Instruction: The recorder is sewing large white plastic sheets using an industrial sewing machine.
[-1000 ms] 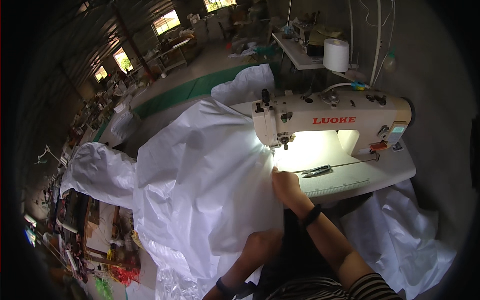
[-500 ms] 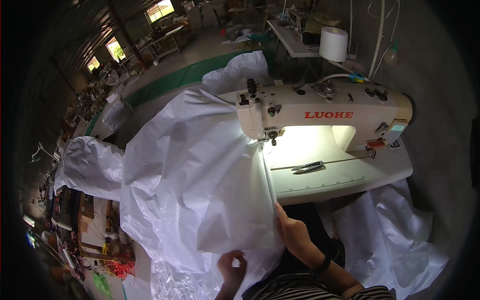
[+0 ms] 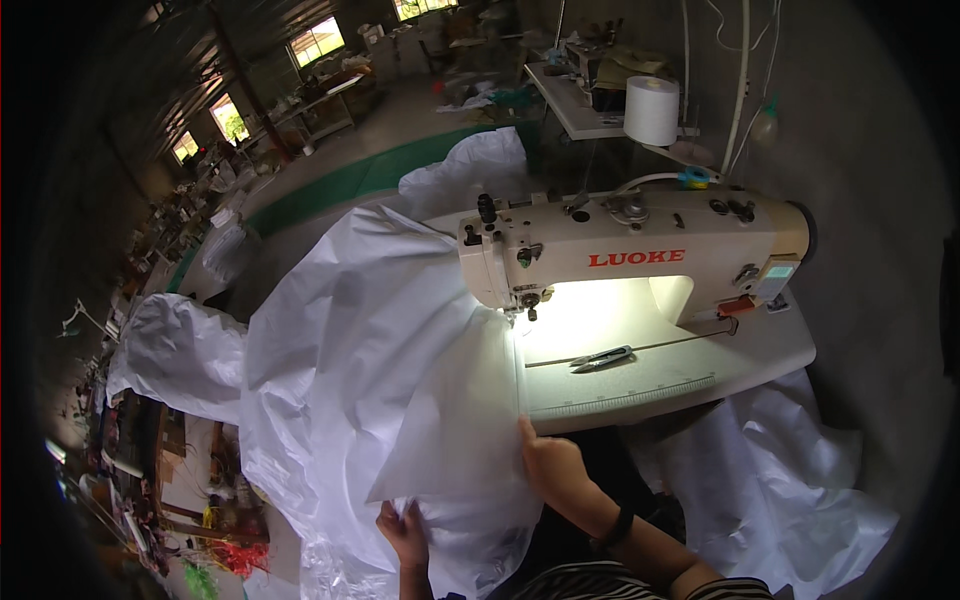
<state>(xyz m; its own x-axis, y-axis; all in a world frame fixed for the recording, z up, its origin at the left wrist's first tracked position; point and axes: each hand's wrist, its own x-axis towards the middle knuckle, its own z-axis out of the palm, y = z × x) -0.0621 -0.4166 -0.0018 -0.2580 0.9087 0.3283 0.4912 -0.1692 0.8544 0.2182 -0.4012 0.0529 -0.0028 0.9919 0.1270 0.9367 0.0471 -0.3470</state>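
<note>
A large white plastic-like sheet (image 3: 330,350) spreads in folds left of the sewing machine (image 3: 640,245), its right edge running under the machine's needle area. My right hand (image 3: 558,472) is closed on that edge at the near side of the machine bed, thumb hidden, index finger pointing along it. Lower left, my left hand (image 3: 403,533) pinches the near edge of the sheet's upper layer between thumb and fingers. On the lit bed, thread snips (image 3: 602,358) lie to the right of the needle, touched by neither hand.
More white sheet (image 3: 770,480) hangs at the lower right, below the bed. A white thread cone (image 3: 651,111) stands behind the machine. Red and green strands (image 3: 240,556) lie at the lower left. Beyond are a green floor strip (image 3: 350,185) and a side table (image 3: 575,100).
My left hand has moved left and now grips the sheet's near edge. My right hand stays on the right edge. The view has tilted up slightly, so the machine appears lower.
</note>
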